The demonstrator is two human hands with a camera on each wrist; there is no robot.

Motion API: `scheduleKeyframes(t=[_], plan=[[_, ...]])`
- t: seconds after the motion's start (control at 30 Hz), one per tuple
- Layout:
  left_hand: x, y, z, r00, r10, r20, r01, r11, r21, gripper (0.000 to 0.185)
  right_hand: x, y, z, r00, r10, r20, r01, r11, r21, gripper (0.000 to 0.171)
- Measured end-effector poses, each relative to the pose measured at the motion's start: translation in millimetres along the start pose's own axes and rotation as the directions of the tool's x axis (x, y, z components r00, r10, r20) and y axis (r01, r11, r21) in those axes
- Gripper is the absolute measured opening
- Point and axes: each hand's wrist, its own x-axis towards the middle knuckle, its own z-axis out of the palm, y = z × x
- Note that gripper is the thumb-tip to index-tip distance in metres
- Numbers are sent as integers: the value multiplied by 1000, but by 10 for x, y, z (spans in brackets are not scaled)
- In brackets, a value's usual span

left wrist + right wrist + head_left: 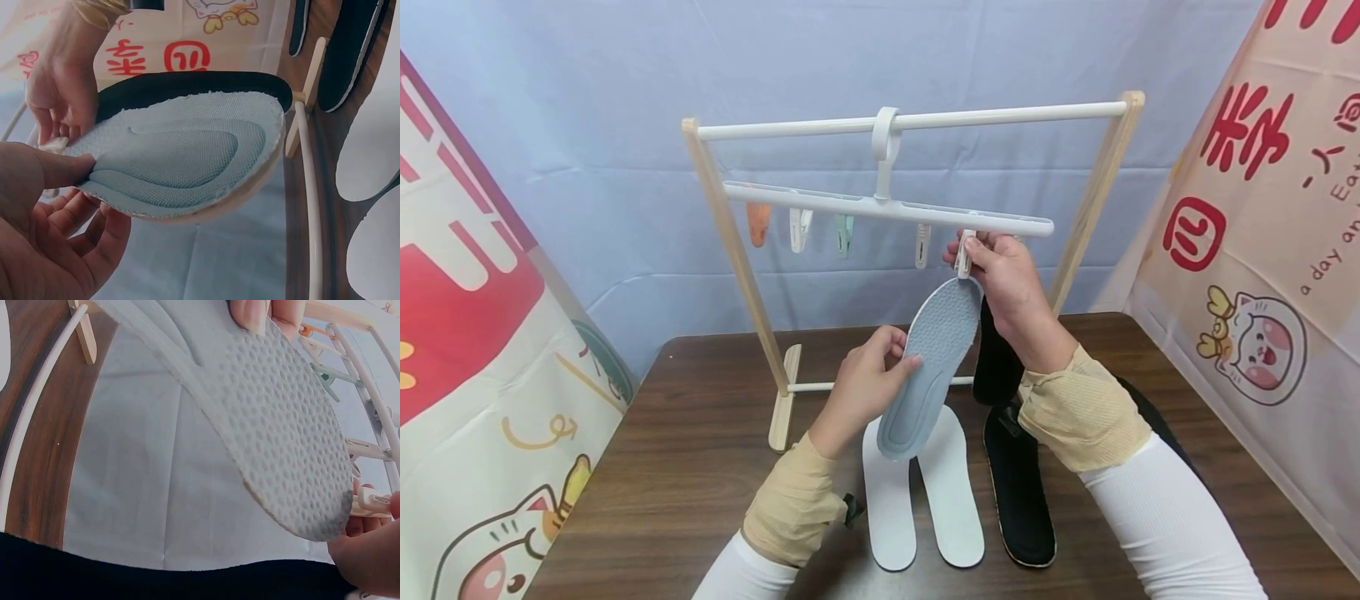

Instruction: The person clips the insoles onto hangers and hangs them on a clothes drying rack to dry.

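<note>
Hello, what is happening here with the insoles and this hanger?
A person holds a light blue insole up to a white clip hanger that hangs on a small wooden rack. The left hand grips the insole at its middle, and the right hand pinches a white clip at the insole's top end. Two white insoles and a black insole lie on the brown table; another black insole hangs behind the right hand.

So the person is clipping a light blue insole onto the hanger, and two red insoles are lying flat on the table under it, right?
Not quite: the two insoles lying flat on the table under it are white, not red, as the head view shows. The rest holds: the left hand holds the light blue insole while the right hand pinches a clip on the hanger.
</note>
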Motion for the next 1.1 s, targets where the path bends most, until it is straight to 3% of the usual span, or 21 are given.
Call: scheduleKeyframes(t=[0.5,1.1], plan=[[2,44,-12,1000,17,-13,-17,1000,-14,21,-27,-21,2,1000,6,5,-6,1000,-29,20],[46,95,15,999,27,-32,-28,999,-40,19,-16,2,-25,1000,10,11,-10,999,-38,18]])
